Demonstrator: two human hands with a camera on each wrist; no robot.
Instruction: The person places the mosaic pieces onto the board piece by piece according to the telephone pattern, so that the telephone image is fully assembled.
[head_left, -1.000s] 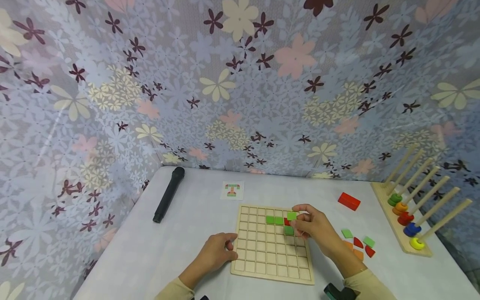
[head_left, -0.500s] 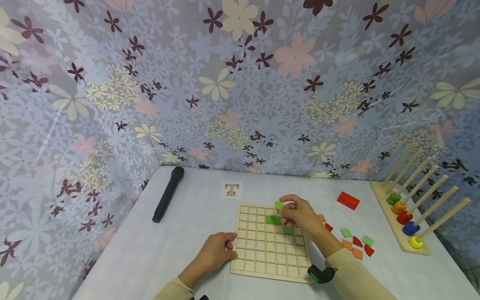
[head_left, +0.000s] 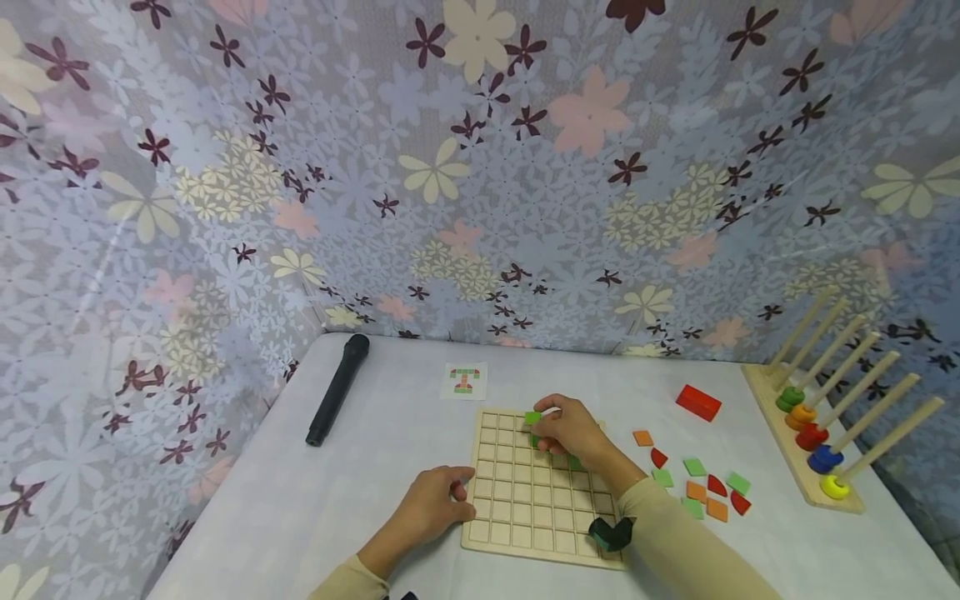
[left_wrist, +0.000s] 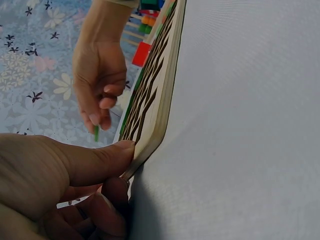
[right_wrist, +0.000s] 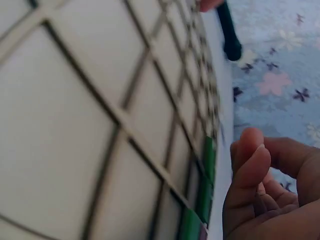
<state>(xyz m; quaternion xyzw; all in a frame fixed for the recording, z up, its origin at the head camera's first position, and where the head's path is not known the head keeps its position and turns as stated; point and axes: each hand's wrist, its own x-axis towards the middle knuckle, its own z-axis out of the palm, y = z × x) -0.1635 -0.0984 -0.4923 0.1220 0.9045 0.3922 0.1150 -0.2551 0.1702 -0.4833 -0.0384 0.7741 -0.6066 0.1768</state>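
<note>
Green and thin, a square tile (head_left: 533, 417) is held over the far part of the wooden grid board (head_left: 517, 508), a little above its surface, with a gap showing between the two in the left wrist view. The right hand (head_left: 572, 429) has its grip closed on the tile, pinching it between thumb and fingertips. Partly hidden behind that hand, seated green pieces (head_left: 576, 463) lie in cells of the board. At the board's left edge the left hand (head_left: 433, 500) has its grip on the wood, thumb on top and the other fingers curled at the side. A dark device (head_left: 611, 535) at the right wrist shows over the board's near right corner.

Just beyond the board's far left corner lies a white card (head_left: 463, 381) printed with a coloured T pattern. To the board's right are loose orange squares (head_left: 717, 509), red quarter-rounds (head_left: 716, 484) and green squares (head_left: 738, 483), with a red block (head_left: 698, 402) farther back. Well right of the board stands a peg rack (head_left: 840, 497) bearing coloured rings (head_left: 812, 437). Left of the board lies a black microphone (head_left: 337, 390) on the white tabletop (head_left: 270, 508); behind the board hangs floral cloth (head_left: 525, 208).
</note>
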